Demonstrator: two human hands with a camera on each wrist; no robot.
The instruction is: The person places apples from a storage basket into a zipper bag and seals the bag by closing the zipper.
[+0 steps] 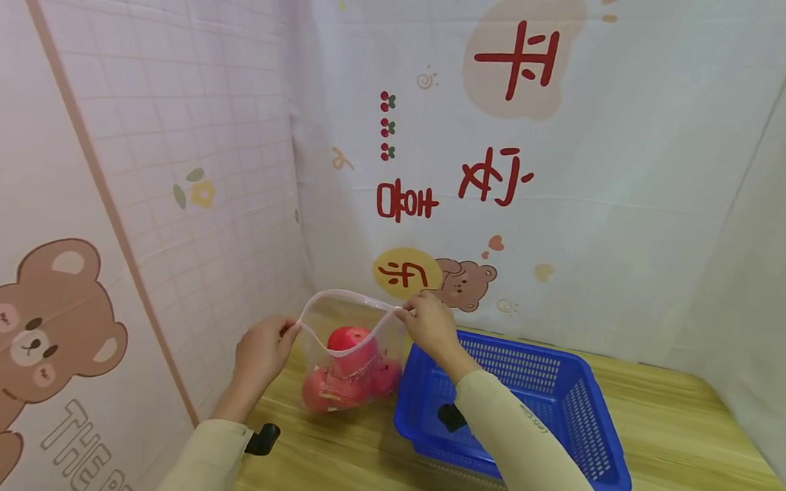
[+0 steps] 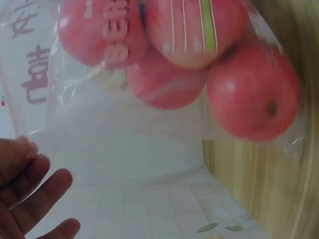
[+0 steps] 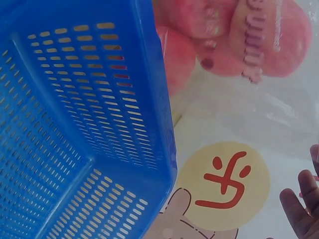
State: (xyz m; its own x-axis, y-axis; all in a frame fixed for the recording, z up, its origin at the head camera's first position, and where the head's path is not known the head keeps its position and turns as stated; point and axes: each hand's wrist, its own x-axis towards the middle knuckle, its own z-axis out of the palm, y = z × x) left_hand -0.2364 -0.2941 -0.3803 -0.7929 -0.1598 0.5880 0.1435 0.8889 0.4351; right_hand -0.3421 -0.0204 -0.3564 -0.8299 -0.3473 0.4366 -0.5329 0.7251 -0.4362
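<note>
Clear plastic forms the bag [image 1: 350, 354], which stands upright on the wooden table [image 1: 689, 454] beside the patterned wall, its mouth pointing up and held wide, its long axis running top to bottom. The left hand [image 1: 260, 357] pinches the left edge of the mouth; in the left wrist view only blurred fingertips show at the corner. Red apples [image 1: 349, 369] fill the bottom, stacked and partly hidden behind printed lettering; their exact number is hard to make out. The right hand [image 1: 429, 325] pinches the right edge of the mouth. Just beside the bag sits the blue basket [image 1: 558, 402], its near side covered by the right sleeve.
</note>
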